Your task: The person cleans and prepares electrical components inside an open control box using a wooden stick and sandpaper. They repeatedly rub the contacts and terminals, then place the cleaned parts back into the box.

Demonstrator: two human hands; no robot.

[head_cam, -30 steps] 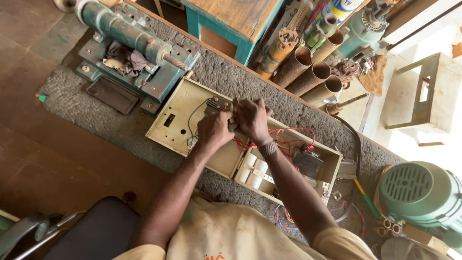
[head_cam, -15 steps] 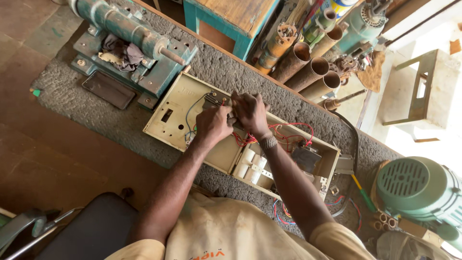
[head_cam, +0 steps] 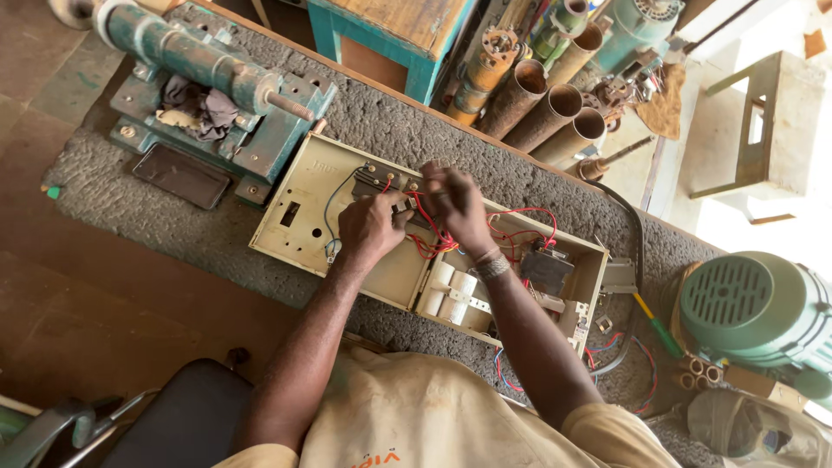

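An open cream metal control box [head_cam: 303,195] lies on a rough grey bench, its lid folded out to the left. Inside are red wires [head_cam: 520,234], white cylindrical capacitors [head_cam: 451,295] and a black block [head_cam: 544,267]. My left hand [head_cam: 371,227] rests curled over the middle of the box, fingers on the red wires. My right hand [head_cam: 452,201] is just beside it, pinching the wires near a dark switch part at the box's far wall. What sits between the fingertips is too small to make out.
A green bench machine [head_cam: 208,82] with a rag stands at the far left, a dark flat plate [head_cam: 180,176] beside it. Rusty pipes [head_cam: 546,104] and a teal wooden box [head_cam: 394,35] lie behind. A green motor [head_cam: 754,308] sits at the right, a black chair [head_cam: 186,420] below.
Both hands stay on the wiring in the box; the right hand has shifted slightly and red wires show between the hands. The camera view has drifted a little.
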